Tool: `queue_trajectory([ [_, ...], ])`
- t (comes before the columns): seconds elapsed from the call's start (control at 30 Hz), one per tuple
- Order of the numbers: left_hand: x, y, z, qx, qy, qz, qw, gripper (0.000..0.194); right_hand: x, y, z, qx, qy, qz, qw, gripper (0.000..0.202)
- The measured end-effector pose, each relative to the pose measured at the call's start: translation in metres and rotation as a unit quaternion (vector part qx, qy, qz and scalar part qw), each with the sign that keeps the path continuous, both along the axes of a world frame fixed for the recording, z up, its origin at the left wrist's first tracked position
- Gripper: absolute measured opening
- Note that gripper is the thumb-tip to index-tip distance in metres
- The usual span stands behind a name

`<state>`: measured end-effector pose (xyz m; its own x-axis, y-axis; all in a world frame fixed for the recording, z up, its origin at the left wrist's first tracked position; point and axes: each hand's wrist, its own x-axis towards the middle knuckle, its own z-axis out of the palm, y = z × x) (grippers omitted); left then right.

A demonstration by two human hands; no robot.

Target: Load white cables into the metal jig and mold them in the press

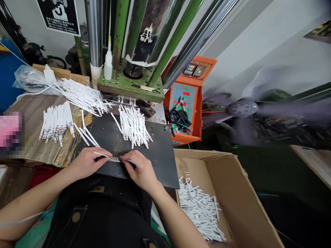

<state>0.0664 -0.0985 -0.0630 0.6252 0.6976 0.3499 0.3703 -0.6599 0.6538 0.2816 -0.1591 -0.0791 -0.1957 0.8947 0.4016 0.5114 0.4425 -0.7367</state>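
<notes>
The upright columns (93, 34) are smooth, glossy, mirror-like metal; the green press plate (129, 90) looks painted and scuffed. The black work surface (160, 148) is matt, with specks. The box (240, 196) is dull brown cardboard. Crinkled, shiny clear plastic forms the bag (31, 77). The apron (108, 220) is matt black cloth.

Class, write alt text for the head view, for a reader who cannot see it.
Left hand and right hand pinch thin strips over a black plate. Beyond them lie piles of white strips; more lie in a cardboard box at right. A green frame stands behind, beside an orange machine.
</notes>
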Motion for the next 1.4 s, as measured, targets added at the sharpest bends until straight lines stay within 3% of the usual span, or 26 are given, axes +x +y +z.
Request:
queue_trajectory([
  [0.27, 0.006, -0.004, -0.001, 0.072, 0.042, -0.047, 0.995, 0.023, -0.002, -0.003, 0.005, -0.004, -0.087, 0.017, 0.996, 0.027],
  [0.37, 0.0, -0.001, 0.0, 0.061, 0.046, -0.051, 0.996, 0.026, 0.01, -0.003, 0.009, -0.02, -0.046, 0.001, 0.999, 0.027],
  [0.5, -0.015, 0.005, 0.004, -0.006, -0.007, 0.007, 1.0, 0.024, 0.022, -0.005, 0.006, -0.016, 0.019, -0.056, 0.998, 0.021],
  [0.6, -0.019, 0.005, 0.003, -0.052, -0.039, 0.025, 0.998, 0.015, 0.02, -0.007, 0.001, -0.007, 0.013, -0.031, 0.999, 0.021],
  [0.7, -0.018, 0.003, 0.003, -0.034, -0.04, -0.003, 0.999, 0.014, 0.014, -0.008, 0.002, -0.005, -0.044, 0.001, 0.999, 0.025],
  [0.83, -0.013, 0.001, 0.008, -0.004, 0.042, -0.039, 0.998, 0.018, 0.011, -0.009, 0.005, -0.008, -0.09, 0.014, 0.996, 0.03],
  [0.97, -0.006, -0.001, 0.009, -0.008, 0.087, -0.043, 0.995, 0.021, 0.013, -0.011, -0.008, 0.017, -0.017, 0.014, 1.0, 0.023],
  [1.07, -0.006, -0.006, 0.002, -0.023, 0.077, -0.047, 0.996, 0.021, 0.015, -0.014, -0.021, 0.022, -0.041, -0.036, 0.998, 0.027],
  [1.17, -0.027, -0.009, 0.002, 0.007, 0.067, -0.047, 0.997, 0.025, 0.016, -0.018, -0.028, 0.025, -0.081, -0.048, 0.995, 0.033],
  [1.2, -0.042, -0.01, 0.006, 0.034, 0.066, -0.02, 0.997, 0.027, 0.017, -0.019, -0.03, 0.026, -0.085, -0.046, 0.995, 0.032],
  [1.27, -0.083, -0.009, 0.019, 0.097, 0.082, 0.107, 0.986, 0.032, 0.018, -0.02, -0.032, 0.028, -0.083, -0.049, 0.995, 0.031],
  [1.33, -0.137, -0.006, 0.036, 0.14, 0.123, 0.305, 0.934, 0.043, 0.019, -0.02, -0.033, 0.025, -0.08, -0.052, 0.995, 0.03],
  [1.4, -0.193, -0.004, 0.049, 0.133, 0.167, 0.45, 0.867, 0.068, 0.019, -0.021, -0.034, 0.021, -0.079, -0.051, 0.995, 0.029],
])
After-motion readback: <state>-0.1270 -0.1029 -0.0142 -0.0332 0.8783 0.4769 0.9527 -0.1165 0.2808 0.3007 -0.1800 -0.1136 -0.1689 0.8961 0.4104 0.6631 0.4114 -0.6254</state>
